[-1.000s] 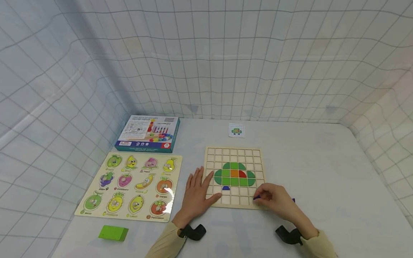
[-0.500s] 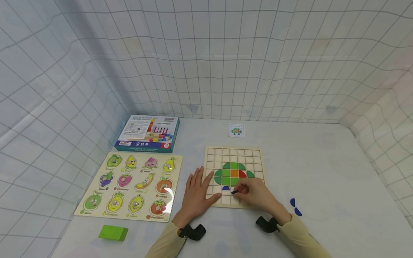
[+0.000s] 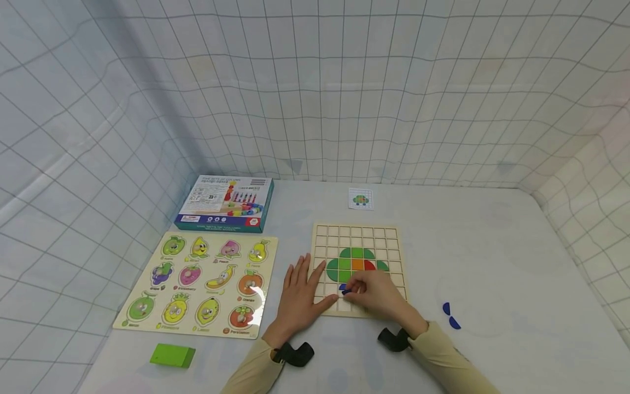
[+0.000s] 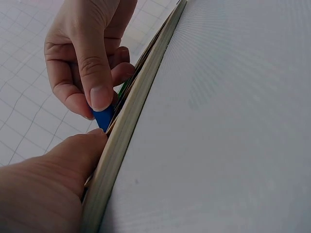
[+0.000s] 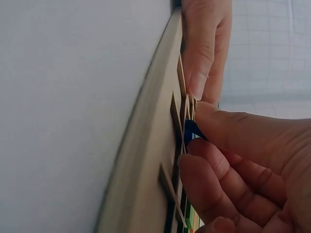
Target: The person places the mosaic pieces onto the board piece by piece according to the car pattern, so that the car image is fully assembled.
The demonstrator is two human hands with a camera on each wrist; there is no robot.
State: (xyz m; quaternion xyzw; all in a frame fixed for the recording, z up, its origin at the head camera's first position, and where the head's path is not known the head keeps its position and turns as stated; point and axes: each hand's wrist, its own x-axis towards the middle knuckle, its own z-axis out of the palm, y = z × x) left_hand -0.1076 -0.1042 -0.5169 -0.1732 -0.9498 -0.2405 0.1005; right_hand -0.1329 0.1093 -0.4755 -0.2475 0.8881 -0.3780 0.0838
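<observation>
A wooden grid board (image 3: 331,241) lies on the table, with green, orange and red pieces forming a rounded shape in its cells. My right hand (image 3: 376,295) pinches a dark blue half-round piece (image 5: 194,130) between thumb and fingertips, low over the board, right by a blue half-round piece (image 3: 342,286) lying in a cell. The hand covers part of the shape's lower right. With fingers spread, my left hand (image 3: 301,298) rests on the board's left edge, its thumb near the blue pieces. In the left wrist view the pinched blue piece (image 4: 103,119) is just beyond the left thumb.
Two loose blue half-rounds (image 3: 446,308) lie right of the board. A small pattern card (image 3: 361,199) is behind it. To the left are a fruit puzzle board (image 3: 197,284), a toy box (image 3: 225,203) and a green block (image 3: 173,355). Netted white walls enclose the table.
My right hand has carried a blue half-round from the board's lower right edge leftward to the blue piece in the grid. The left hand has stayed in place.
</observation>
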